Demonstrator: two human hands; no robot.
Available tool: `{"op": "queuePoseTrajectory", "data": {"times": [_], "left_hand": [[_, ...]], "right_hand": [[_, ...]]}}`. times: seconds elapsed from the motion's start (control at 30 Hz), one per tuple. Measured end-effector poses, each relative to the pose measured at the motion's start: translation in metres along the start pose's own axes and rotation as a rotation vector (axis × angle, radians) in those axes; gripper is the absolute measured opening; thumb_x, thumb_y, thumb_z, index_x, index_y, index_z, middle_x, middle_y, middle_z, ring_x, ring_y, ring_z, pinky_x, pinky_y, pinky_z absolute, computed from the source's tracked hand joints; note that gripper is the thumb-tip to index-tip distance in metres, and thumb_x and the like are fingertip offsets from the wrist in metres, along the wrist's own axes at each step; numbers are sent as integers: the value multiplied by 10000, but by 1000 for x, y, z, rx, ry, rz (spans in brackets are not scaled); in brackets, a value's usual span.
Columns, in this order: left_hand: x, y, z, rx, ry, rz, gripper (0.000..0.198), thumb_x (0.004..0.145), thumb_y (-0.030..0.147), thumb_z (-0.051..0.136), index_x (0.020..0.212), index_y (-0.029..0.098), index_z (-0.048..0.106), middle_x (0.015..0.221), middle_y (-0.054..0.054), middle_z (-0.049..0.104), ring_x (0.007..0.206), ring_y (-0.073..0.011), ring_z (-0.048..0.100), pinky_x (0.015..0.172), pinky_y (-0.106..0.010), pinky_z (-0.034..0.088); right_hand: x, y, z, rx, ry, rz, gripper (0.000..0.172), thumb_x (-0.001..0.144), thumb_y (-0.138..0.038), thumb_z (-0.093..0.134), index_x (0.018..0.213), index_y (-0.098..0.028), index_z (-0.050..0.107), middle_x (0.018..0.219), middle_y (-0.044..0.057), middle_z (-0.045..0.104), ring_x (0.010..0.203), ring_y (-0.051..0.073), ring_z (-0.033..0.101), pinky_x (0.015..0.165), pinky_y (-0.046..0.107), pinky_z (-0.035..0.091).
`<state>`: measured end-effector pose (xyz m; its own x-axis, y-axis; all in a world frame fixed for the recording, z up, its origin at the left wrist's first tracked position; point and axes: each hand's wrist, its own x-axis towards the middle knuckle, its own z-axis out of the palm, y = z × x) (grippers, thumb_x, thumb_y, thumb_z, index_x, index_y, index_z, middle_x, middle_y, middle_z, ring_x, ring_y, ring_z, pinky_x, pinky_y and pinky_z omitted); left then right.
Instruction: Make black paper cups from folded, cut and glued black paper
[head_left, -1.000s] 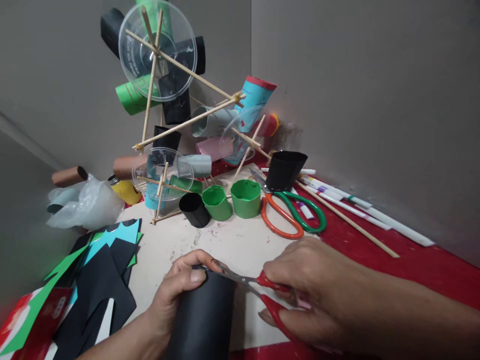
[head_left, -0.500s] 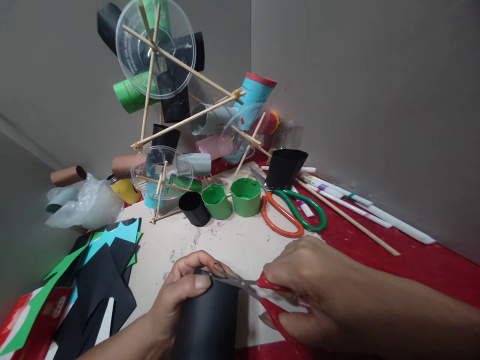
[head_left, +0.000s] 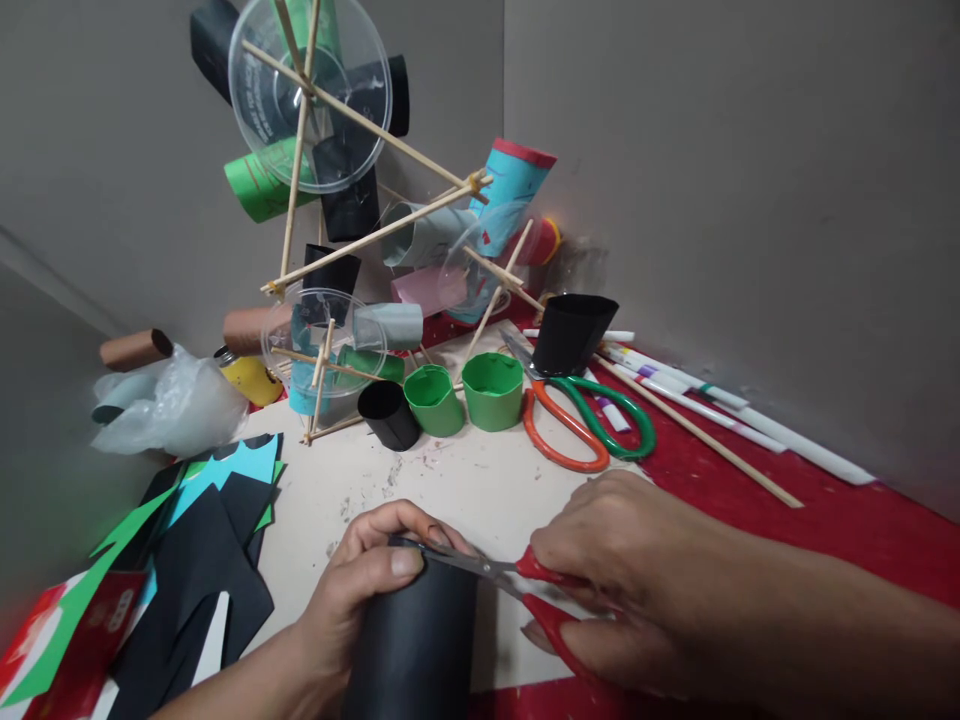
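Note:
A black paper tube (head_left: 412, 645) stands upright at the bottom centre, and my left hand (head_left: 371, 575) pinches its top rim with the thumb in front and the fingers behind. My right hand (head_left: 615, 580) is closed round the red handles of a small pair of scissors (head_left: 551, 615). The blades reach left across the tube's top edge, close to my left thumb and fingertips. The lower part of the tube runs out of view.
Behind are two green cups (head_left: 493, 392), a short black cup (head_left: 388, 416), and scissors with orange and green handles (head_left: 566, 425). Stick wheel frames (head_left: 382, 235) rise at the back. Paper scraps (head_left: 202, 560) lie left, white rods (head_left: 795, 455) right.
The scissors' blades have closed somewhat at the tube's rim. Both hands have stayed nearly in place.

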<state>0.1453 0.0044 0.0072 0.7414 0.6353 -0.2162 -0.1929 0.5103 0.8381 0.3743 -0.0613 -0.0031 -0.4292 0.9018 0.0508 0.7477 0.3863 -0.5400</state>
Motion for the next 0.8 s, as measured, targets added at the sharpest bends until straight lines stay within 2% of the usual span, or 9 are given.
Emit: {"op": "queuePoseTrajectory", "data": {"times": [0.17,0.33,0.5,0.57,0.67,0.8], "left_hand": [[1,0,1,7,-13,7,221,719,306,709,847,126,709,912,-116,722,799,-202,650,741,-286,488],[0,0,1,-30,-14,8,196,734,273,688,858,122,708,929,-107,723,764,-193,670,724,-281,509],[4,2,-3,-130,-89,24,223,802,277,593,909,113,700,935,-134,725,961,-284,672,748,-342,548],[6,5,-4,-181,-107,17,237,814,290,573,907,113,700,938,-134,721,989,-293,664,747,-356,556],[7,9,-5,-236,-98,4,240,802,296,589,897,107,702,922,-133,724,960,-274,672,740,-340,559],[8,11,-5,-274,-73,-31,233,784,301,622,876,105,708,888,-116,727,928,-264,681,741,-332,560]], "right_hand": [[1,3,1,-34,5,-14,217,677,-243,614,542,-192,452,447,-73,390,455,86,211,490,274,154],[2,7,1,-22,-25,-62,184,667,-130,572,539,-189,454,442,-68,397,441,88,239,491,275,191],[2,5,-9,1,79,-74,238,731,-181,553,532,-195,423,459,-50,382,456,101,298,478,280,205],[2,2,-13,34,96,-85,246,766,-195,534,542,-197,432,470,-43,420,460,103,335,477,279,212],[2,-1,-18,66,52,-62,265,822,-227,512,563,-198,466,500,-31,497,467,105,397,475,271,237],[3,-6,-19,1,0,18,219,755,-223,575,569,-195,462,525,-19,534,493,116,452,479,267,233]]}}
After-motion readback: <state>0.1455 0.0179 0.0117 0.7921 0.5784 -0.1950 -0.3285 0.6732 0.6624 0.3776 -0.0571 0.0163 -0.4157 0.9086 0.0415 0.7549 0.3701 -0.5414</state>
